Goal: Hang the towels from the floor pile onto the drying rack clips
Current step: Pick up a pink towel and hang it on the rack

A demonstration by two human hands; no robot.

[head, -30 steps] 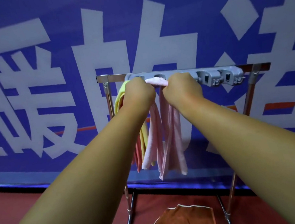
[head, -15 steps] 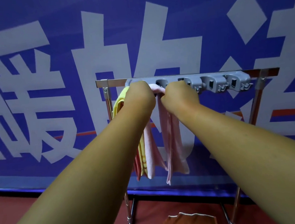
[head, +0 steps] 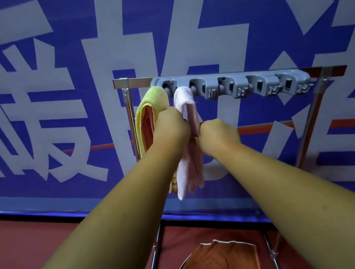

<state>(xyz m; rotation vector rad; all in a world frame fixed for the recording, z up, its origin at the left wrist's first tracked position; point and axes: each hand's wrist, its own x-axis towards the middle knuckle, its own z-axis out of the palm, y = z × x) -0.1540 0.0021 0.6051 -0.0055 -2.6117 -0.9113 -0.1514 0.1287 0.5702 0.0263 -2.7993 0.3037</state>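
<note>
Pink towel (head: pixel 183 98) is hanging vertically from the clip strip (head: pixel 232 82), left hand (head: pixel 171 128) and right hand (head: pixel 218 133) both clutching it just beneath

This looks like an indoor hall or event space rather than a home. A large blue banner (head: pixel 246 5) with huge white characters fills the far wall, the floor (head: pixel 30 250) is smooth dark red, and a free-standing metal drying rack (head: pixel 137 82) stands just before the banner.

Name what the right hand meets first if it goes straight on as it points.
The pink towel, which the right hand already seems to grip; depth beyond it is unclear.
</note>
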